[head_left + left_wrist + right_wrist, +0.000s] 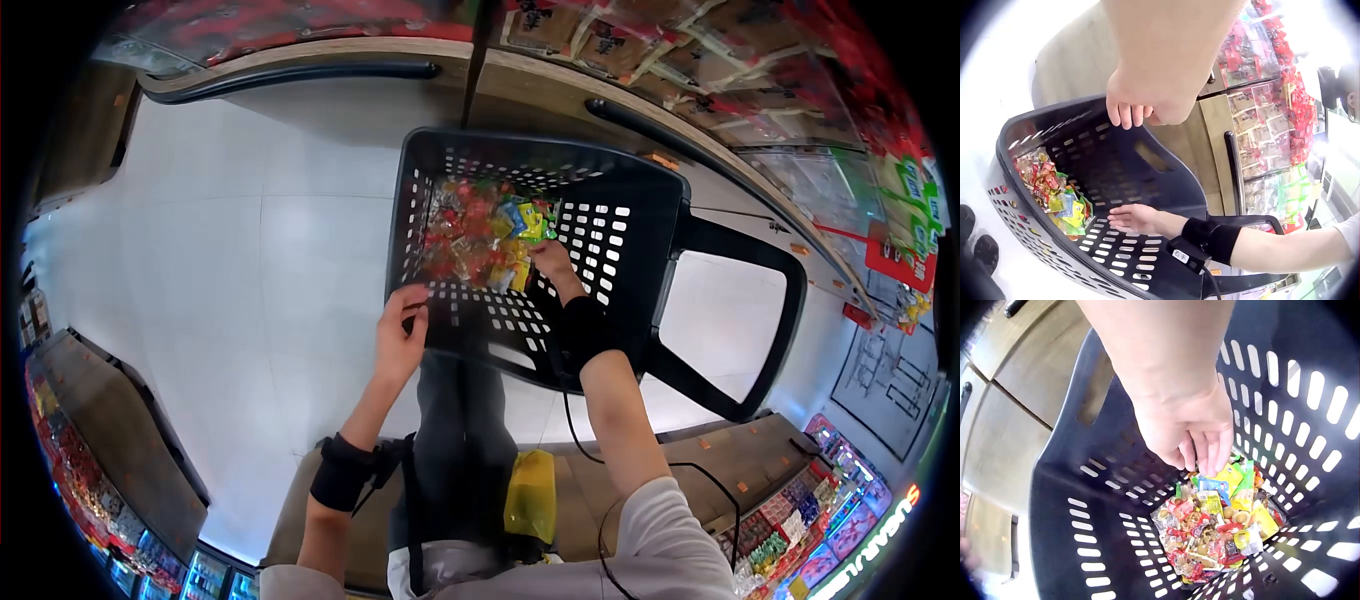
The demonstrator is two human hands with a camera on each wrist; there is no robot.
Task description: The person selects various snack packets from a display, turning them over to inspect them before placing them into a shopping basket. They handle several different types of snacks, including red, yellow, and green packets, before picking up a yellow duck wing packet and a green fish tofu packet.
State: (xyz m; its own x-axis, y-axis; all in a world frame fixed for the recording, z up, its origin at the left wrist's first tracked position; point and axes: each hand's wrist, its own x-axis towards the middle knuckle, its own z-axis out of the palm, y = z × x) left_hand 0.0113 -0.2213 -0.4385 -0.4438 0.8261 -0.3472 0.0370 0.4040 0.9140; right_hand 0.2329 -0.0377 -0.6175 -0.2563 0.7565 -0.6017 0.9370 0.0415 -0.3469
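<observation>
A black shopping basket with slotted walls holds a pile of wrapped candies on its bottom, in red, clear, yellow, blue and green wrappers. Inside the basket, my right hand hangs over the packets with its fingers loosely bent. Close below its fingertips lies a blue and yellow packet; nothing shows between finger and thumb. My left hand is at the rim on the near side, fingers relaxed and pointing down, holding nothing. The left wrist view shows the right palm turned partly up.
The basket's long black handle sticks out to the right. Beyond it stand wooden display cabinets with black bar handles and bagged goods. A yellow bag is by my legs. More candy shelves line the near right.
</observation>
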